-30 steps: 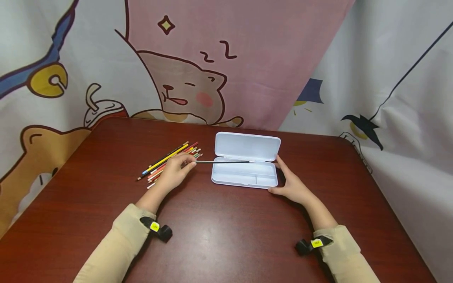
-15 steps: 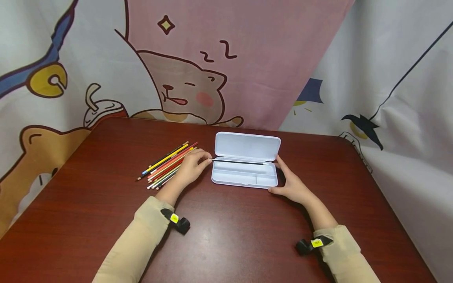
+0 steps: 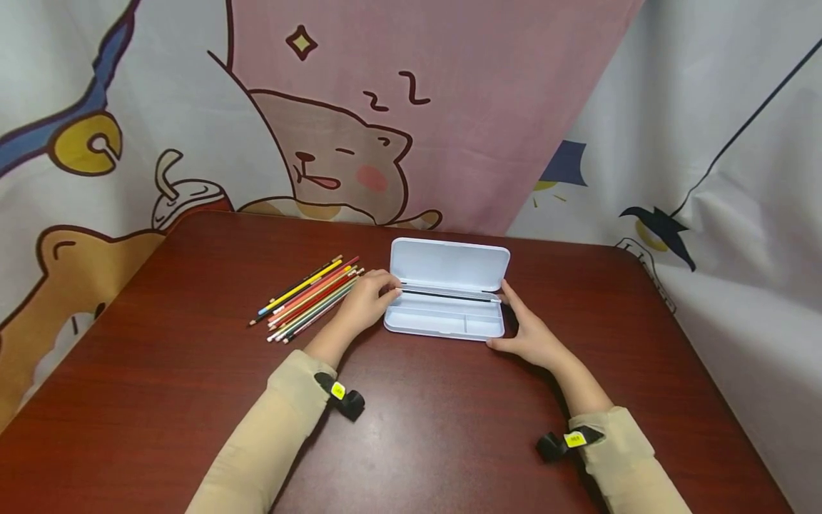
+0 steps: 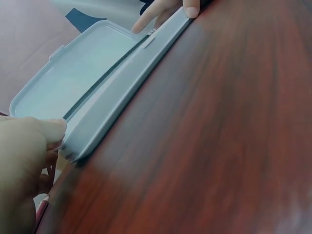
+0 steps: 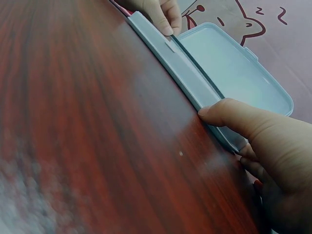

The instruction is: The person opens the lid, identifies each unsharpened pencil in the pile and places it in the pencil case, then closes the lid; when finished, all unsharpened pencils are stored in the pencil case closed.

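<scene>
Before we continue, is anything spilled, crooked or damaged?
Nothing obvious with the open case or the loose pencils; only a pale speck shows against the dark table, right wrist view, too small to identify.

The pencil case point(image 3: 424, 325) is showing a plain, pale bluish white, and the held pencil point(image 3: 443, 294) is running black towards a whitish end. The loose pencils point(image 3: 315, 294) are mixing yellow, red, orange, black and a touch of blue. The table point(image 3: 424, 442) is glowing reddish brown with streaky wood grain. Beige sleeves point(image 3: 257, 435) are meeting black wristbands point(image 3: 349, 405) bearing yellow labels point(image 3: 337, 390). The backdrop cloth point(image 3: 514, 86) is pairing white with pink, its tan cartoon bear point(image 3: 353, 153) sporting brown outlines.
</scene>
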A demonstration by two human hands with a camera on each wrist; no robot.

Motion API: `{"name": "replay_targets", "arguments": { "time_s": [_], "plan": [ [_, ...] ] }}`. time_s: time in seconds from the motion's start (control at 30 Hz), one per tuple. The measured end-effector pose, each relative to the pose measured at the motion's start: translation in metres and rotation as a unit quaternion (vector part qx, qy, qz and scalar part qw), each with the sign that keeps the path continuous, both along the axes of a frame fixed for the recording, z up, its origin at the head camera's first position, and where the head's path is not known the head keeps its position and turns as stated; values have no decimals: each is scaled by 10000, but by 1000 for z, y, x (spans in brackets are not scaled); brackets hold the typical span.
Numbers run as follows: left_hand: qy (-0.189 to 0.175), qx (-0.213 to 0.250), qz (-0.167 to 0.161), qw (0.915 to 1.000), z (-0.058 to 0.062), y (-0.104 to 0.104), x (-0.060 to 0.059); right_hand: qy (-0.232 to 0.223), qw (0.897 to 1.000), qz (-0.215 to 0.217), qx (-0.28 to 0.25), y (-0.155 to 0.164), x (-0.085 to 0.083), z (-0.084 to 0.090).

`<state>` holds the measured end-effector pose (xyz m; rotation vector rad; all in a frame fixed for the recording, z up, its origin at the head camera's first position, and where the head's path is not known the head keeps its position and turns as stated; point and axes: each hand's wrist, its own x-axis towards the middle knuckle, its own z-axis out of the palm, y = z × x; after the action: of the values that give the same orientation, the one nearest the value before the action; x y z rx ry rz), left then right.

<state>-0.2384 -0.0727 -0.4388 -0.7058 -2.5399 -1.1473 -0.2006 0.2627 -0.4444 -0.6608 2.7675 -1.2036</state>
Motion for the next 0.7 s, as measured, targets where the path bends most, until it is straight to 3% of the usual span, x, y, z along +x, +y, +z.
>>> {"name": "replay_targets", "arguments": {
  "time_s": [0.33, 0.7],
  "plan": [
    [6, -271, 125, 9996, -2, 1, -2, 45, 10000, 2, 4, 0, 0, 0],
    [74, -255, 221, 9994, -1, 0, 2, 49, 10000, 50, -15, 0, 0, 0]
  ]
}}
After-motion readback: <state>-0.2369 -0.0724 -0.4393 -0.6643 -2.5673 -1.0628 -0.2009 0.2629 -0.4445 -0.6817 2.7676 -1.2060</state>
